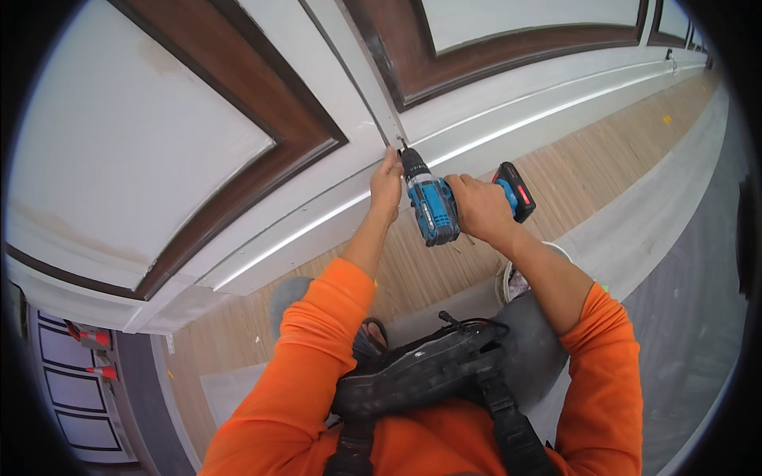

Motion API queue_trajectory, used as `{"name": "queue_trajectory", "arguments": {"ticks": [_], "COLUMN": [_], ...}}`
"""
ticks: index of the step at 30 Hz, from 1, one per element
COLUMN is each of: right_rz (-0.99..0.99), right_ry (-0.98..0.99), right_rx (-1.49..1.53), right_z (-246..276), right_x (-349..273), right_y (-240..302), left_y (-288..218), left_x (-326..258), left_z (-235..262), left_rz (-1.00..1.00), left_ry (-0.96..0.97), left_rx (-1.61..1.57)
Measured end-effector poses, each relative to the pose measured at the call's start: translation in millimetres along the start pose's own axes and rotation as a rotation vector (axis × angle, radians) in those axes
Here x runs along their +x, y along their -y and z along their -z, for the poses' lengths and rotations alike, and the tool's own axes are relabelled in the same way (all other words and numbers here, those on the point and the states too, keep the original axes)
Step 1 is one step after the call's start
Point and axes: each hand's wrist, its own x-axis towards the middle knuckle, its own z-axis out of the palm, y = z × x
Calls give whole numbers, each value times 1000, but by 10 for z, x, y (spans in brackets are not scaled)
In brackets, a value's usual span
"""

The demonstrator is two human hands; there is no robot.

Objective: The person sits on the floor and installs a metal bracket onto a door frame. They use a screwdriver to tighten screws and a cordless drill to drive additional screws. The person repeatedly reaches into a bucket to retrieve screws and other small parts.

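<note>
The right hand (pixel 478 206) grips a blue-and-black cordless drill (pixel 432 206), its tip against the white wall panel's lower edge (pixel 333 186). The left hand (pixel 386 184) steadies beside the tip.

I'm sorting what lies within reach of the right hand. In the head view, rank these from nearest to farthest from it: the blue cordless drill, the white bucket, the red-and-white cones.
1. Blue cordless drill: gripped in the right hand.
2. White bucket: just below, by the right forearm.
3. Red-and-white cones: far lower left.
</note>
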Motion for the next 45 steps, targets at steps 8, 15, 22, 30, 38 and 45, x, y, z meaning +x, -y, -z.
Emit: {"name": "queue_trajectory", "arguments": {"ticks": [8,15,22,30,38,45], "right_rz": [54,56,86,153,38,89], "right_ry": [-62,-62,-48,-88,-37,-61], "right_rx": [-17,-78,-173,-338,-173,-277], "right_z": [13,-25,-7,44,26,14], "right_x": [31,55,80,82,85,106], "right_y": [62,65,52,68,144,112], "left_y": [-131,-145,-161,-176,-282,-165], "left_x": [6,69,74,101,16,81], "left_z": [121,177,224,271,196,249], "left_rz": [71,98,86,98,106,86], "left_ry": [42,87,129,184,154,163], "left_rx": [-52,-105,-91,-92,-85,-93]}}
